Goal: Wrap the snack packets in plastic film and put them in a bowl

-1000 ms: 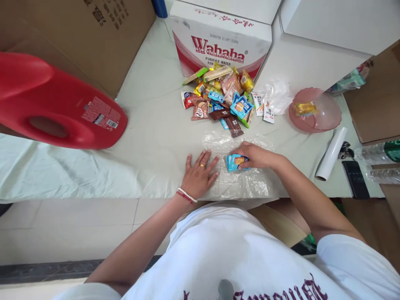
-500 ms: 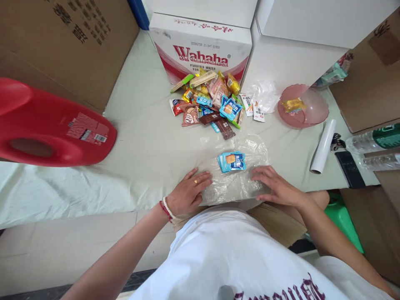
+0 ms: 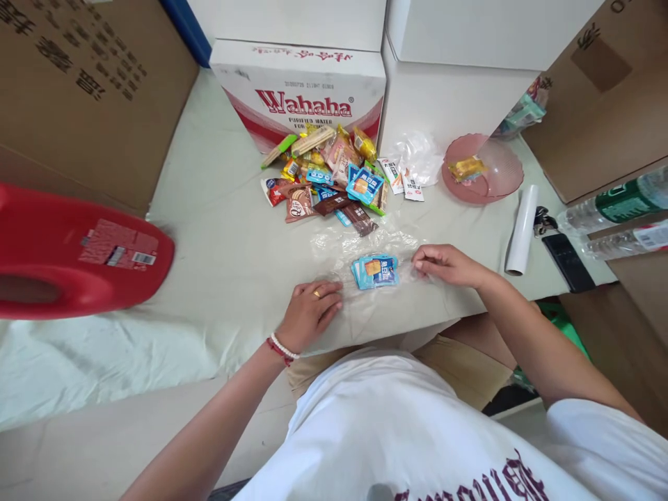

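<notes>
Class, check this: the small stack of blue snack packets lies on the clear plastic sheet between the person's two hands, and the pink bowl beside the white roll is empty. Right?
Not quite. The head view shows the pink bowl holds a yellow packet. The rest stands: the blue snack packets lie on the clear plastic sheet between the left hand and right hand.

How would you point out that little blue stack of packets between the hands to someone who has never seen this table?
Find the white Wahaha box at the back of the table, with a heap of mixed snacks before it. Nearer the person lies a clear plastic sheet; on it sits the blue stack of packets. Unlike the heap, it is neatly piled, all one colour, and alone.
</notes>
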Demonstrator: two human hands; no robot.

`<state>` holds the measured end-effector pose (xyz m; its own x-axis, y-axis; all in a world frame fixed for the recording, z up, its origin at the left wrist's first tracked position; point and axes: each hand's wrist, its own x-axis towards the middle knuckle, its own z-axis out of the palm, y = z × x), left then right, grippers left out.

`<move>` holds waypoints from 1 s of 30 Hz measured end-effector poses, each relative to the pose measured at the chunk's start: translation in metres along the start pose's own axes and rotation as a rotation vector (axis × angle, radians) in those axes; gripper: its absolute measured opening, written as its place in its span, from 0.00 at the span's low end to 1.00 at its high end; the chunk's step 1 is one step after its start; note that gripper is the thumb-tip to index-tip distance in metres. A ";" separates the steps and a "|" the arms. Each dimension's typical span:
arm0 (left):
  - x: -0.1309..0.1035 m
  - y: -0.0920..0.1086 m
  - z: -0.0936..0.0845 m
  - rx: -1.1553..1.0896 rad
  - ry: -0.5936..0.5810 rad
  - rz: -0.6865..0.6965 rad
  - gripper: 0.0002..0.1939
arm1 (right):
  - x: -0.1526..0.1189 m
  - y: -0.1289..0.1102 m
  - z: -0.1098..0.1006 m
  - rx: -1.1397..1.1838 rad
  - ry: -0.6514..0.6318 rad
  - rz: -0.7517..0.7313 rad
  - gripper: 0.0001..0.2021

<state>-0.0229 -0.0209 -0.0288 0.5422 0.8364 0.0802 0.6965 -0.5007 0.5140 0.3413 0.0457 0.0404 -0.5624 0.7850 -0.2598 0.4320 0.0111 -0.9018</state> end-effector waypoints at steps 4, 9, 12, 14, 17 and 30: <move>0.018 0.005 0.001 -0.089 0.101 -0.267 0.23 | 0.029 0.003 -0.008 0.102 0.019 0.136 0.23; 0.020 0.011 0.004 -0.080 0.152 -0.204 0.30 | 0.051 0.007 -0.008 0.153 0.064 0.300 0.24; 0.015 0.013 0.006 0.049 0.130 -0.035 0.38 | 0.057 0.007 -0.008 0.175 0.052 0.352 0.24; 0.015 0.012 0.008 0.062 0.120 -0.032 0.23 | 0.060 0.006 -0.008 0.178 0.049 0.379 0.24; 0.022 0.009 0.010 -0.016 0.162 -0.165 0.21 | 0.060 0.007 -0.010 0.143 0.052 0.382 0.23; 0.047 0.015 0.015 0.148 0.572 -0.553 0.25 | 0.113 -0.025 0.011 -0.967 0.255 -0.040 0.15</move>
<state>0.0196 0.0077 -0.0301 -0.1957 0.9361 0.2923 0.8701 0.0282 0.4920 0.2592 0.1274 0.0296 -0.4696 0.8814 -0.0515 0.8678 0.4501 -0.2104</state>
